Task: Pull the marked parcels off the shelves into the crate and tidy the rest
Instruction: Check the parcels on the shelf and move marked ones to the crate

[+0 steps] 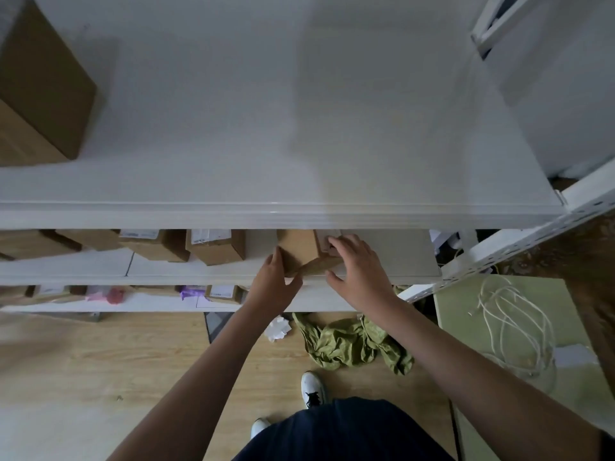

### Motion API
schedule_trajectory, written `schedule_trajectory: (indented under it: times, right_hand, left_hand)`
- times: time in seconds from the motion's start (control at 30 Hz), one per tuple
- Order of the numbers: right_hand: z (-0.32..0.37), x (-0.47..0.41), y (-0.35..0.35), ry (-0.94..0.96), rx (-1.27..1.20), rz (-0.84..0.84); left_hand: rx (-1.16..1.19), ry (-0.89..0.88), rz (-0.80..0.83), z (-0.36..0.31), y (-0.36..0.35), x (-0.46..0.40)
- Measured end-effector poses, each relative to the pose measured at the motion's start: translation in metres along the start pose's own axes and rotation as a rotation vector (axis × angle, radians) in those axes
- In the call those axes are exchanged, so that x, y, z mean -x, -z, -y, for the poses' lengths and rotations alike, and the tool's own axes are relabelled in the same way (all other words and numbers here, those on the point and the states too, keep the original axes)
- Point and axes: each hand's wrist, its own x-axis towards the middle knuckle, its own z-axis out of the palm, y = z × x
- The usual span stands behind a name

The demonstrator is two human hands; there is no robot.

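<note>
Left hand (278,281) flat against box (301,251), right hand (354,264) spread on top, neither clenched; slide box off shelf (382,257) level, supporting underneath.

Left hand (273,281) and right hand (353,263) on a cardboard parcel (304,251), middle shelf (392,257) of a white rack, green cloth (352,342) on the floor
</note>
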Motion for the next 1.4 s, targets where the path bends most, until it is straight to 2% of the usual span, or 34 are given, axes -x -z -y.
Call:
schedule_trajectory:
  times: [0.17,0.27,0.37,0.47,0.63,0.77,0.97,1.13,1.4]
  right_hand:
    - [0.024,-0.011,-0.011,0.097,-0.158,0.013]
    - [0.026,-0.016,-0.017,-0.011,-0.216,0.052]
    - [0.023,-0.026,-0.022,-0.129,-0.232,0.197]
    - [0.021,-0.046,-0.028,-0.143,-0.202,0.301]
    - [-0.014,-0.066,-0.066,-0.097,-0.201,0.324]
    - [0.022,-0.039,-0.030,-0.088,-0.185,0.260]
    - [0.027,0.002,-0.011,0.024,-0.114,0.218]
    - [0.035,0.020,-0.004,0.040,-0.121,0.180]
    - [0.062,0.053,-0.021,0.036,-0.181,0.247]
  left_hand:
    - [-0.017,-0.030,-0.051,0.024,0.023,0.009]
    - [-0.015,-0.022,-0.047,0.031,0.033,0.006]
    - [-0.014,-0.009,0.006,0.031,0.040,-0.002]
    - [-0.013,-0.016,0.029,0.026,0.043,-0.010]
    - [0.022,-0.070,-0.017,0.017,0.039,-0.010]
    - [-0.023,-0.128,-0.089,0.014,0.036,0.010]
    - [-0.062,-0.233,-0.126,0.015,0.037,0.043]
    - [-0.005,-0.180,-0.094,0.015,0.041,0.057]
    - [0.090,-0.139,-0.115,0.034,0.038,0.113]
